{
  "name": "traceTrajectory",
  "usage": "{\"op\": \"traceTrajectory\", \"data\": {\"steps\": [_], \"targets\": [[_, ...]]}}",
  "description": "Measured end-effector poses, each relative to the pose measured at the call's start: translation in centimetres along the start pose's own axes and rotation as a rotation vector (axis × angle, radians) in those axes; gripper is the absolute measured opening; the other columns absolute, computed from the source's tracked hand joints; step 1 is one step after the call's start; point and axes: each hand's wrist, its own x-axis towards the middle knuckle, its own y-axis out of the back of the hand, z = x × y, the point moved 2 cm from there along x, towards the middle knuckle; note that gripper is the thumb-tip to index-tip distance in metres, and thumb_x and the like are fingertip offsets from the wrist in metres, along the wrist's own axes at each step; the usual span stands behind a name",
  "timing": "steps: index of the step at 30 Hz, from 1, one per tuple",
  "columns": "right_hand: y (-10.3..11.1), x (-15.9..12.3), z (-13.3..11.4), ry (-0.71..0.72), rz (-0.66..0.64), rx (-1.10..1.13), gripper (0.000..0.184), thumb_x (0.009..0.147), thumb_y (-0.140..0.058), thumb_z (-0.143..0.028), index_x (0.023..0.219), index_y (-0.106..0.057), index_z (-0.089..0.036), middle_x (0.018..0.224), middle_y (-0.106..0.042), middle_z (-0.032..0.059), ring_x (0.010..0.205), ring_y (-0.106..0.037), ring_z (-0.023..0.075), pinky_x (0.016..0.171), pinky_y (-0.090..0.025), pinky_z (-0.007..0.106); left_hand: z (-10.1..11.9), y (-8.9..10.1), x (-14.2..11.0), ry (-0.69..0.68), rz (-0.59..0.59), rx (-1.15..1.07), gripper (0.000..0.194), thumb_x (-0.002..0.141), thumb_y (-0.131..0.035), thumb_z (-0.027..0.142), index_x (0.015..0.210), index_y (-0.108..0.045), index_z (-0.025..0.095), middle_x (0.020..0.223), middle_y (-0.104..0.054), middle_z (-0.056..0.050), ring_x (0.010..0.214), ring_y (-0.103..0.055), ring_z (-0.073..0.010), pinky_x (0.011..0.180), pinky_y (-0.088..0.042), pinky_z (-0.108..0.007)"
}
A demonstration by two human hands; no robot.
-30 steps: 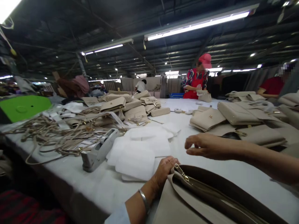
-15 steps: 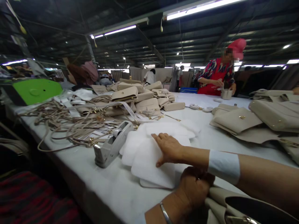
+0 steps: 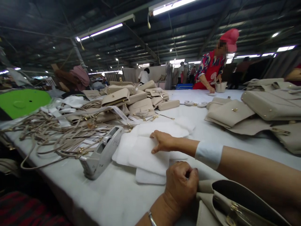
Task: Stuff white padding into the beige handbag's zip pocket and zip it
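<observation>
My left hand [image 3: 180, 185] grips the open rim of a beige handbag [image 3: 225, 204] at the near edge of the table, fingers curled over its top. My right hand [image 3: 163, 141] reaches left across it and presses flat on a white foam pad [image 3: 145, 155], the top one of several overlapping pads. A white band wraps my right forearm. A grey tape dispenser [image 3: 101, 153] lies just left of the pads.
A heap of beige straps [image 3: 54, 131] covers the left of the white table [image 3: 113, 194]. Beige bags are stacked in the middle [image 3: 131, 100] and at the right [image 3: 263, 106]. A green sheet [image 3: 22, 102] lies far left. A person in red [image 3: 213, 66] works at the far end.
My right hand went from hovering over the table to the foam pads and now drags the top pad toward me. My left hand kept hold of the bag rim.
</observation>
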Motion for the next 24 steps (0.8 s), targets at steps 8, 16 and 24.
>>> {"op": "traceTrajectory", "data": {"steps": [8,16,24], "targets": [[-0.9,-1.5,-0.9,0.049,0.221,0.007,0.049,0.062,-0.077,-0.026,0.105,-0.056,-0.015,0.11,-0.055,0.0106,0.1,-0.048,0.0251,0.085,-0.038,0.036,-2.1,-1.1,0.9,0.226,-0.065,-0.087,0.031,0.076,-0.051,0.026,0.049,-0.038,0.018,0.049,-0.043,0.002,0.05,-0.038,-0.0094,0.053,-0.027,-0.025],[3.6,-1.2,2.1,-0.138,0.265,0.346,0.032,0.059,-0.078,-0.019,0.079,-0.053,-0.015,0.073,-0.053,-0.0021,0.066,-0.049,0.0125,0.057,-0.038,0.023,-2.7,-0.9,1.4,0.209,-0.077,-0.149,0.032,0.077,-0.052,0.033,0.051,-0.046,0.017,0.049,-0.047,0.002,0.051,-0.042,-0.0097,0.053,-0.032,-0.022],[11.9,-7.0,2.6,-0.34,0.539,0.598,0.022,0.089,-0.056,-0.03,0.101,-0.058,-0.011,0.094,-0.06,0.0043,0.077,-0.059,0.0136,0.066,-0.052,0.029,-1.8,-1.6,-0.6,0.211,-0.191,-0.152,0.042,0.079,-0.057,0.047,0.052,-0.046,0.016,0.05,-0.043,0.004,0.051,-0.042,-0.0091,0.051,-0.035,-0.021]]}}
